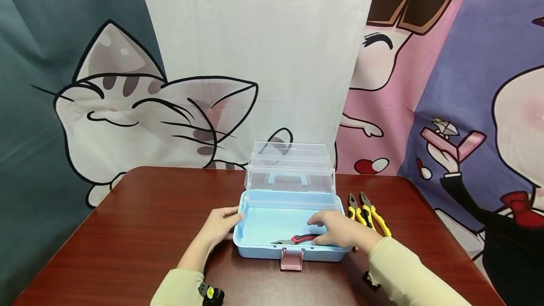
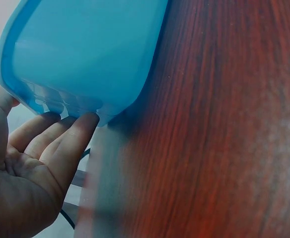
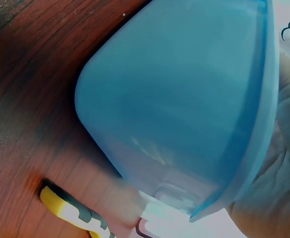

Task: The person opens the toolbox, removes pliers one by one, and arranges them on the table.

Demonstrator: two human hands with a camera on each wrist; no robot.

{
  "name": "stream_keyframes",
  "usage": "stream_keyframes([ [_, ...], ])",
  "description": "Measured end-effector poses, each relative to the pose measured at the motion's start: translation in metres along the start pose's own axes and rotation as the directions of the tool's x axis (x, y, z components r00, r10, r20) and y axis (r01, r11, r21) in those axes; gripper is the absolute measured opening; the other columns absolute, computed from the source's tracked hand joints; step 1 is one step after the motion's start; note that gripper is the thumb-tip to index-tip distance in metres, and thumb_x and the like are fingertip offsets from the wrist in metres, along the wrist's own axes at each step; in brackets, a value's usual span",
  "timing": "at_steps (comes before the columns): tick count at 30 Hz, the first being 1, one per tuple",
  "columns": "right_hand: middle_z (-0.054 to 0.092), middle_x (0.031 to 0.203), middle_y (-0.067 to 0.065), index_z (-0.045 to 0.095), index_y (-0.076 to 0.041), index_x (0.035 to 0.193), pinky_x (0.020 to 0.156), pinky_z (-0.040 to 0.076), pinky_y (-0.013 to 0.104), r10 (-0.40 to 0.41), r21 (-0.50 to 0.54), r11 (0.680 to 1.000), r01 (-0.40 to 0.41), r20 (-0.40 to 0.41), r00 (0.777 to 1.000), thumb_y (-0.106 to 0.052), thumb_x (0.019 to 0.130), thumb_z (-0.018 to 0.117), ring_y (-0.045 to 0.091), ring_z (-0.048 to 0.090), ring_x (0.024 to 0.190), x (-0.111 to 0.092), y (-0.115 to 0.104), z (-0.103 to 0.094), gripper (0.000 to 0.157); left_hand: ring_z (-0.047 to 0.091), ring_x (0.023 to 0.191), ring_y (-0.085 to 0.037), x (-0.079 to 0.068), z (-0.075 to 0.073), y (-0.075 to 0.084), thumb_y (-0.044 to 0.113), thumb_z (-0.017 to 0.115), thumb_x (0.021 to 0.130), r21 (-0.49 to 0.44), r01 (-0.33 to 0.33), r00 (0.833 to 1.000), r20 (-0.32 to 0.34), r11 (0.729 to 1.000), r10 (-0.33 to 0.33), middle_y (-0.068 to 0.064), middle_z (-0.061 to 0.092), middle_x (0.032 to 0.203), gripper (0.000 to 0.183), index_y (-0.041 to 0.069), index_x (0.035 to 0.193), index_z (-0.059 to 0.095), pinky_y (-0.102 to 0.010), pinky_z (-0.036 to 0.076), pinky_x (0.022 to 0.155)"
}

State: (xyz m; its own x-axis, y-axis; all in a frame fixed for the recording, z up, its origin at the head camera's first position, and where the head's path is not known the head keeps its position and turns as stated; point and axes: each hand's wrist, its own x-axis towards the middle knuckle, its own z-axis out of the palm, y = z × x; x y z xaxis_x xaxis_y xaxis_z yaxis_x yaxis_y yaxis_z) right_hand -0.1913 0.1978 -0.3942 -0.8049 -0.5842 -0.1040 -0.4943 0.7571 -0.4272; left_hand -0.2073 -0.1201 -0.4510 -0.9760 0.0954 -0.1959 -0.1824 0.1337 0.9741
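A light blue toolbox (image 1: 263,252) stands on the table with its clear lid raised. My left hand (image 1: 221,225) holds the box's left side, thumb at the rim and fingertips against the outer wall; the left wrist view shows these fingers (image 2: 60,144) on the blue wall. Inside the box, near its front wall, lie pliers (image 1: 299,238) with red and black handles. Over the right part of the box is my right hand (image 1: 342,229), fingers loosely bent, thumb near the handle ends. In the right wrist view the box wall (image 3: 175,89) hides most of its fingers.
Two yellow-and-black pliers (image 1: 376,216) lie on the table right of the box, close to my right forearm. A pink latch (image 1: 291,259) hangs at the box front. The clear lid (image 1: 291,169) stands up at the back. Behind the brown table (image 1: 170,207) hangs a printed cloth.
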Motion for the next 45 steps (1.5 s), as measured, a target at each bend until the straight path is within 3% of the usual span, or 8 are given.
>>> stream_keyframes([
  [14, 0.068, 0.106, 0.007, 0.068, -0.003, 0.109, 0.083, 0.054, 0.038, -0.025, -0.046, 0.999, 0.029, 0.083, 0.996, -0.011, 0.080, 0.072, 0.023, 0.063, 0.096, 0.009, -0.007, 0.005, 0.030, 0.068, 0.086, -0.024, -0.001, -0.001, 0.001, 0.014, 0.059, 0.090, 0.016, -0.004, 1.000, 0.003, 1.000, 0.004, -0.024, 0.065, 0.114, 0.043, -0.002, 0.129, 0.056, -0.040, 0.060, 0.065],
  [22, 0.070, 0.089, 0.002, 0.073, -0.006, 0.095, 0.070, 0.052, 0.026, -0.030, -0.039, 0.999, 0.034, 0.105, 0.994, -0.005, 0.078, 0.073, 0.011, 0.059, 0.077, 0.015, -0.007, 0.010, 0.017, 0.068, 0.086, -0.024, 0.001, -0.001, 0.001, 0.013, 0.059, 0.090, 0.016, -0.002, 1.000, 0.003, 1.000, 0.002, -0.024, 0.064, 0.114, 0.042, -0.001, 0.129, 0.056, -0.040, 0.060, 0.065],
  [33, 0.071, 0.088, 0.001, 0.074, -0.007, 0.096, 0.070, 0.052, 0.026, -0.026, -0.097, 0.995, 0.039, 0.132, 0.991, -0.006, 0.077, 0.073, 0.010, 0.058, 0.076, 0.021, -0.008, 0.010, 0.019, 0.068, 0.086, -0.024, 0.002, -0.002, 0.000, 0.014, 0.060, 0.090, 0.022, 0.005, 1.000, 0.001, 1.000, -0.005, -0.023, 0.065, 0.115, 0.043, -0.001, 0.129, 0.056, -0.040, 0.060, 0.065],
  [40, 0.071, 0.101, 0.005, 0.071, -0.004, 0.105, 0.085, 0.054, 0.038, 0.012, -0.113, 0.994, -0.003, 0.082, 0.997, -0.013, 0.077, 0.075, 0.017, 0.062, 0.092, 0.026, -0.006, 0.013, 0.029, 0.068, 0.086, -0.024, 0.002, -0.002, 0.001, 0.012, 0.060, 0.089, 0.009, 0.007, 1.000, -0.002, 1.000, -0.007, -0.024, 0.064, 0.116, 0.042, -0.002, 0.129, 0.056, -0.040, 0.060, 0.066],
  [45, 0.069, 0.105, 0.005, 0.069, -0.005, 0.110, 0.087, 0.053, 0.040, 0.038, -0.136, 0.990, -0.031, 0.048, 0.998, -0.021, 0.078, 0.076, 0.018, 0.061, 0.094, 0.026, -0.004, 0.015, 0.036, 0.068, 0.088, -0.025, 0.001, -0.002, 0.001, 0.013, 0.060, 0.089, 0.008, 0.005, 1.000, 0.006, 1.000, -0.005, -0.025, 0.064, 0.115, 0.043, -0.002, 0.129, 0.056, -0.039, 0.060, 0.066],
])
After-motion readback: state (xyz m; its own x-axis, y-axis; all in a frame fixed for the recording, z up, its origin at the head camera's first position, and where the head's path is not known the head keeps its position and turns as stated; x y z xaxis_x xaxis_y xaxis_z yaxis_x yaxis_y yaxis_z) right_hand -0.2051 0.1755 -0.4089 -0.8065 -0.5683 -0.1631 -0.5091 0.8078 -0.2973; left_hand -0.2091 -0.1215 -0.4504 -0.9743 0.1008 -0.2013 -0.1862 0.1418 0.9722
